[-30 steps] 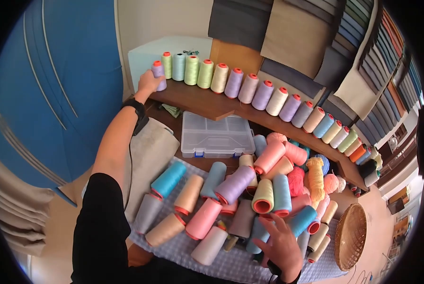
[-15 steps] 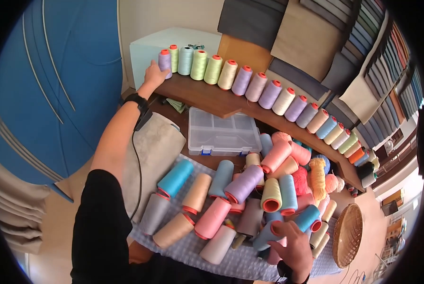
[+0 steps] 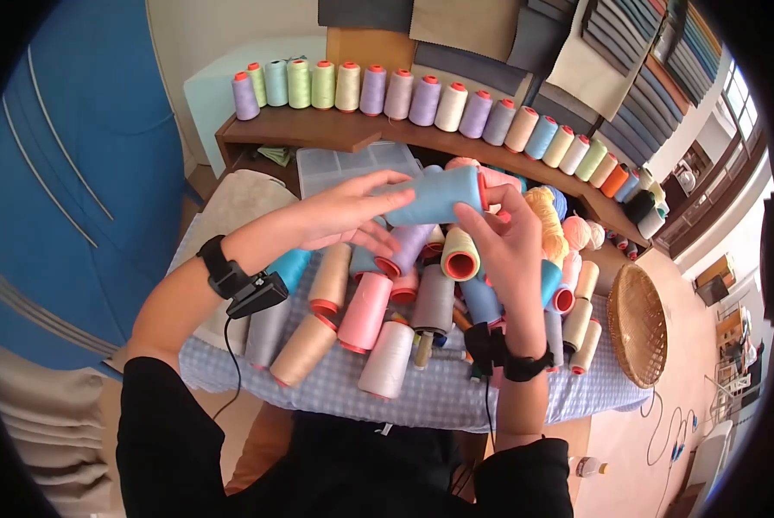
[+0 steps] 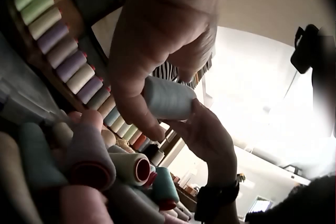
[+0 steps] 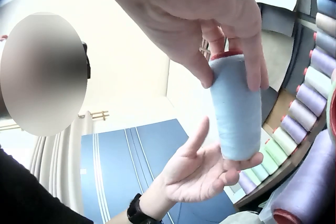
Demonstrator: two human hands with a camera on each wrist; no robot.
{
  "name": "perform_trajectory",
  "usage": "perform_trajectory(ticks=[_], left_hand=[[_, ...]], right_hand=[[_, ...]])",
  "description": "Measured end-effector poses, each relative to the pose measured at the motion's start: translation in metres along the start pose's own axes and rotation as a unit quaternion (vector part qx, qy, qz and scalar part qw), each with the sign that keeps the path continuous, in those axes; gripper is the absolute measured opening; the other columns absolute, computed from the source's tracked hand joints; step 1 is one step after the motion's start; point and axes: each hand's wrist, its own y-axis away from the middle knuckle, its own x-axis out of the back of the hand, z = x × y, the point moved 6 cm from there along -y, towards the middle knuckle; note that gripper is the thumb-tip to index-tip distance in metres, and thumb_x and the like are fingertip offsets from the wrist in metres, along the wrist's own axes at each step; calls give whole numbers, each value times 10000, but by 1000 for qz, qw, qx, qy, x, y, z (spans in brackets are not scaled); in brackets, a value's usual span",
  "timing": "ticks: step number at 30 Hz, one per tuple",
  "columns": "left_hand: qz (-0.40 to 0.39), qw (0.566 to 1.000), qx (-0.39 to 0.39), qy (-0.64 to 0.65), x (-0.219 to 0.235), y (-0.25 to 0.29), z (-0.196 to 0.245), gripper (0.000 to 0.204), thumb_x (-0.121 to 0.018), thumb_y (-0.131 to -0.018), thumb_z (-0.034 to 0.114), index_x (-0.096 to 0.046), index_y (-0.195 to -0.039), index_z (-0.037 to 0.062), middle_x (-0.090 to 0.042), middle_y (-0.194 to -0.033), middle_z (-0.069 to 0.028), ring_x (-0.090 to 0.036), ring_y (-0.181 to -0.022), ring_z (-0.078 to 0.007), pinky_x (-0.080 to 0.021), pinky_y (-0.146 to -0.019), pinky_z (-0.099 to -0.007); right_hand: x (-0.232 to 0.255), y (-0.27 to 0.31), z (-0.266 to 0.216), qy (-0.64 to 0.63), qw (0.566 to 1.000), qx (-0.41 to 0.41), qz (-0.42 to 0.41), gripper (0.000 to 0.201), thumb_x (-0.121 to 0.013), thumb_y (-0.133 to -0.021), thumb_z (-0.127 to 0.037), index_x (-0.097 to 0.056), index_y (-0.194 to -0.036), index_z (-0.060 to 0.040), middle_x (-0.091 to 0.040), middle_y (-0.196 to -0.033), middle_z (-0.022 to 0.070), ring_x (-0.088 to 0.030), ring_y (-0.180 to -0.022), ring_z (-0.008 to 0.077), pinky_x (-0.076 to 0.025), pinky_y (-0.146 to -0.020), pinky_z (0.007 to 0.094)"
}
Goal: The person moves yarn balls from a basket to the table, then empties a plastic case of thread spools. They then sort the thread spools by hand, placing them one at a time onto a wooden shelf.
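Note:
A light blue thread cone point(image 3: 439, 197) lies nearly level above the heap of cones. My right hand point(image 3: 510, 246) grips its red-rimmed right end, thumb in front, as the right wrist view also shows. My left hand point(image 3: 344, 211) is at the cone's other end, its fingers extended. In the right wrist view those left fingers point(image 5: 244, 162) lie right at that end, with the thumb standing apart. Beneath both hands, a purple cone point(image 3: 407, 249), a pale yellow-green cone point(image 3: 459, 250) and a pink cone point(image 3: 365, 311) lie on a checked cloth point(image 3: 318, 393).
Upright cones line a curved brown shelf point(image 3: 318, 126), with a purple cone point(image 3: 245, 95) at its left end. A clear plastic case point(image 3: 318, 168) sits behind the heap. Yellow yarn point(image 3: 545, 220) and a wicker basket point(image 3: 637, 324) are on the right. Fabric swatches point(image 3: 456, 19) hang behind.
My left hand has left the purple cone standing on the shelf and come down to the middle. My right hand has lifted the light blue cone from the heap towards it.

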Motion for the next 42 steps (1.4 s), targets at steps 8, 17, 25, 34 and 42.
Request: perform_trajectory(ticks=[8, 17, 25, 34, 42], left_hand=[[125, 982, -136, -40, 53, 6, 26, 358, -648, -852, 152, -457, -1152, 106, -494, -1061, -42, -561, -830, -112, -537, -701, -254], [483, 754, -104, -432, 281, -10, 58, 567, -752, -683, 239, -532, -1164, 33, -577, -1049, -156, -614, -614, -193, -530, -513, -314], [515, 623, -42, -588, 340, -47, 77, 589, -764, -660, 240, -520, -1150, 23, -518, -1086, -203, -601, -885, -308, -535, -681, -386], [523, 579, -55, -623, 350, -59, 78, 649, -760, -667, 225, -474, -1222, 48, -484, -1151, -219, -525, -1054, -372, -464, -870, -433], [518, 548, -192, -629, 262, -34, 63, 637, -710, -728, 196, -427, -1279, 47, -497, -1126, -215, -542, -1015, -352, -482, -818, -395]], right_hand=[[-15, -1, 21, 27, 989, -14, -143, 271, -685, -792, -106, -595, -1015, 18, -628, -860, 88, -616, -754, 145, -481, -681, 263], [-20, 29, 29, 522, 840, 53, -137, 385, -713, -688, -245, -580, -1010, -81, -575, -963, 144, -628, -769, 314, -516, -607, 385], [-34, 29, 41, 617, 780, 21, -104, 250, -671, -681, -129, -543, -893, -99, -496, -1054, 131, -595, -725, 306, -511, -534, 366], [-15, 31, -8, 515, 844, 20, -148, 375, -652, -686, -48, -565, -1049, -73, -527, -1093, 120, -595, -818, 293, -479, -710, 395], [16, 33, -39, 460, 882, 17, -98, 338, -620, -679, -49, -581, -1015, -74, -500, -1072, 123, -574, -790, 289, -477, -663, 393]])
